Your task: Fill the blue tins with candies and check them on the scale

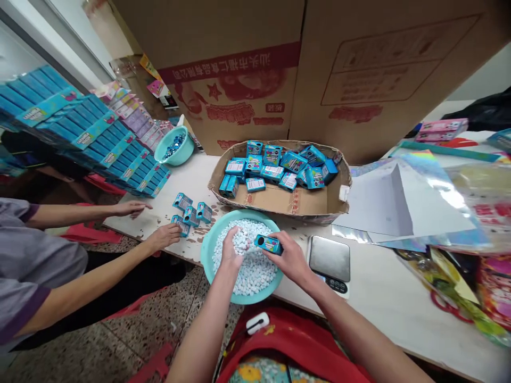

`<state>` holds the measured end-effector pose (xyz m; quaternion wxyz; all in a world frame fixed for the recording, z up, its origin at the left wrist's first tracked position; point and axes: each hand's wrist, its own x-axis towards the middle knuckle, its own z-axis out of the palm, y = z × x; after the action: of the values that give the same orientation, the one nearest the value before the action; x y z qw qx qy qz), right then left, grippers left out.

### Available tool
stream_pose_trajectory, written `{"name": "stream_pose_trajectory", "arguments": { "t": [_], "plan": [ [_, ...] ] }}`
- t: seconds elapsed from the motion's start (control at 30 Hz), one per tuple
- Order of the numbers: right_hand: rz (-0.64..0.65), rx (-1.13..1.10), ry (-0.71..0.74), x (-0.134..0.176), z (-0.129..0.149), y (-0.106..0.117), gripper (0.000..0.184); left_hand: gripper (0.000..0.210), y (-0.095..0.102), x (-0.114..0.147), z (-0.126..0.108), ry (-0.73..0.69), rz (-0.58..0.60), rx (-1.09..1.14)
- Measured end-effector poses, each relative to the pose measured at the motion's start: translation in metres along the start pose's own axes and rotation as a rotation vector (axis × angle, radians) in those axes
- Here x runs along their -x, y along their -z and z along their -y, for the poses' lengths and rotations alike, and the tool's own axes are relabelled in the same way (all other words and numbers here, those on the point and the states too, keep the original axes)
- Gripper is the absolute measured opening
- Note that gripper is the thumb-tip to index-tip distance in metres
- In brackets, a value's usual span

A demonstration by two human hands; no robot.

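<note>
A teal basin (205, 260) full of small white candies (253, 274) stands at the table's front edge. Over its left half, my left hand (231, 250) is cupped around a handful of the candies. My right hand (289, 255) grips a small blue candy box (268, 244) above the basin's right side, its dark round opening facing left toward my left hand. Behind the basin, a cut-down cardboard tray (275, 205) holds several similar blue boxes (293, 161). A digital scale (329, 259) sits to the right of my right hand.
At left, a co-worker's hand (165, 236) touches one of several blue boxes (190, 215) on the table. Blue cartons (80, 127) are stacked beyond. A teal bowl (175, 151) stands behind. A large cardboard carton (255, 80) blocks the back; silvery sheets (399, 202) and scissors (451, 306) lie right.
</note>
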<state>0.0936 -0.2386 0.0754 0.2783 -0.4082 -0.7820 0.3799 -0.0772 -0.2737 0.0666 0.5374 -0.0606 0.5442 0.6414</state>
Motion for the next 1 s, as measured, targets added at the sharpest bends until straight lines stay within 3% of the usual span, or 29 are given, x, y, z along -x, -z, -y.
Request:
{"name": "stream_pose_trajectory", "arguments": {
  "t": [0.13, 0.27, 1.0],
  "plan": [
    [0.072, 0.102, 0.071, -0.001, 0.009, -0.017, 0.029, 0.026, -0.018, 0.021, -0.009, -0.241, 0.120, 0.096],
    [0.078, 0.078, 0.066, -0.003, 0.017, -0.022, 0.035, 0.026, -0.025, 0.028, -0.016, -0.360, 0.090, 0.070],
    [0.039, -0.019, 0.003, -0.021, 0.028, -0.018, 0.038, 0.023, -0.034, 0.025, -0.028, -0.467, 0.093, -0.048]
  ]
}}
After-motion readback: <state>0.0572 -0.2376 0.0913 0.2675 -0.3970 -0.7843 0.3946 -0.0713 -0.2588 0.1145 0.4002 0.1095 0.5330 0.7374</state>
